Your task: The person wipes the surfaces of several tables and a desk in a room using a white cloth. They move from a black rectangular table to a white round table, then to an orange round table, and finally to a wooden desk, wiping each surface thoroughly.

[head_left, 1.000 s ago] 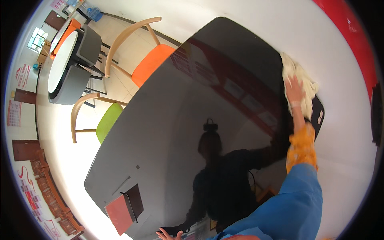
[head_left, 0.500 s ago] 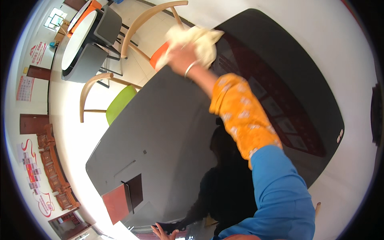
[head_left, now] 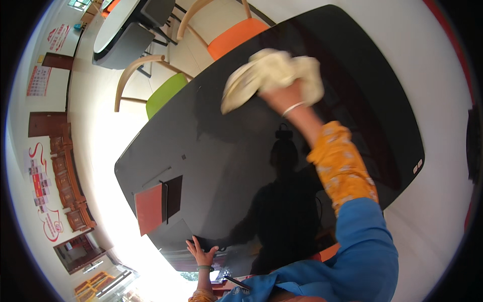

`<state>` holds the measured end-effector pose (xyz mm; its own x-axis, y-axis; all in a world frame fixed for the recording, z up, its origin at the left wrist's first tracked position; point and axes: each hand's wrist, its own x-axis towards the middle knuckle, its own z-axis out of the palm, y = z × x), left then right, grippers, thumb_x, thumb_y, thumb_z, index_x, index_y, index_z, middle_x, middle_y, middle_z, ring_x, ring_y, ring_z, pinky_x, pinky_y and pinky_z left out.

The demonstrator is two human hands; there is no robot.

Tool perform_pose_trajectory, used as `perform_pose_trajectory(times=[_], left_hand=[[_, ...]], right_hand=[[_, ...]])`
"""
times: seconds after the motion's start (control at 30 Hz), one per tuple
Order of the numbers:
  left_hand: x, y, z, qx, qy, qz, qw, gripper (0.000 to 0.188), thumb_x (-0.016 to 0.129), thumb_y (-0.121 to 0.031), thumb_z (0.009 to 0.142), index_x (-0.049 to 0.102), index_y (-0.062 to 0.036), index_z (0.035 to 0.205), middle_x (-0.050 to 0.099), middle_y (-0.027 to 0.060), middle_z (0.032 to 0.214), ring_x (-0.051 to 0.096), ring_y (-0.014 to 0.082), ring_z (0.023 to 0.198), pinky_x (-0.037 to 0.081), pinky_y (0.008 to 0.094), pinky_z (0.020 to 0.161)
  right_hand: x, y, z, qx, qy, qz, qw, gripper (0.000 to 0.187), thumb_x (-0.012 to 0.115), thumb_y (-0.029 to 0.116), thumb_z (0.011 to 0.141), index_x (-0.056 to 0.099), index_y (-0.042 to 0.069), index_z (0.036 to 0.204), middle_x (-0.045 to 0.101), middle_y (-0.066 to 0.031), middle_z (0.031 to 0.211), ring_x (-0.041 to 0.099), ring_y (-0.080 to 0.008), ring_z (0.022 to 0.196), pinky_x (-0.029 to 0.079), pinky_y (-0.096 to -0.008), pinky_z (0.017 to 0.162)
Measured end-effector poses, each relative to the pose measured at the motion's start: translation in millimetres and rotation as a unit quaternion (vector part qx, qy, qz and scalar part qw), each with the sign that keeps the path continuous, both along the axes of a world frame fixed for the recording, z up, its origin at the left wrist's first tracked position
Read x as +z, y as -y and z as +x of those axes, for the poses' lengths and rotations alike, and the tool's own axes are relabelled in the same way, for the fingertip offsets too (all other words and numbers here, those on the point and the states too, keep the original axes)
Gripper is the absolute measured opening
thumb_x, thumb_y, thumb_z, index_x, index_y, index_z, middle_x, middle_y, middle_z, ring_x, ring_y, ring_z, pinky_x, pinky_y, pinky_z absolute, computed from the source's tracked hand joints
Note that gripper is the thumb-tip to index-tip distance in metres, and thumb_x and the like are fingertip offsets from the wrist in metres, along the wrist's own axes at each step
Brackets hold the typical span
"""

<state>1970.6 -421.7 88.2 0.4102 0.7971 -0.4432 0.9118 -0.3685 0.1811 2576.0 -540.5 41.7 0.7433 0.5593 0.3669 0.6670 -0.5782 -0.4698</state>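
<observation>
My right hand presses a crumpled cream cloth onto the glossy black tabletop, toward its far side. The cloth is smeared by motion and hides most of the fingers. At the near left edge of the table, my left hand rests with its fingers spread, holding nothing. Beyond it lies a reddish-brown notebook with a dark strap, close to the left edge. A small dark square is on the surface beyond the notebook.
Past the table's far left edge stand a chair with a green seat and one with an orange seat. Grey chairs surround a white table farther off. White switches sit near the right corner.
My right hand and the cloth have moved right and nearer, off the far left edge. More of my left hand and its wrist shows. The whole view has shifted slightly.
</observation>
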Motion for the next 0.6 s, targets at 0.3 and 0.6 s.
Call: perform_pose_trajectory(times=[0.3,0.6], left_hand=[[-0.8,-0.8,18.5,-0.026,0.022,0.008,0.999,0.106,0.078,-0.044,0.053,0.017,-0.0186,0.137,0.0,0.0282,0.138,0.001,0.0541,0.123,0.015,0.0582,0.098],[-0.8,-36.0,-13.8,-0.147,0.124,-0.098,0.977,0.089,0.069,-0.036,0.068,0.018,-0.0084,0.135,0.011,0.0316,0.135,0.007,0.0482,0.125,0.01,0.058,0.098]], right_hand=[[-11.0,270.6,-89.6,-0.377,-0.022,-0.26,0.889,0.045,0.05,0.039,0.081,0.049,0.016,0.119,0.046,-0.009,0.124,0.046,-0.0323,0.108,0.036,-0.041,0.09],[58.6,14.0,-498.1,0.072,-0.067,-0.135,0.986,0.031,0.059,0.024,0.066,0.059,0.02,0.096,0.05,-0.0024,0.116,0.051,-0.0226,0.091,0.039,-0.0443,0.065]])
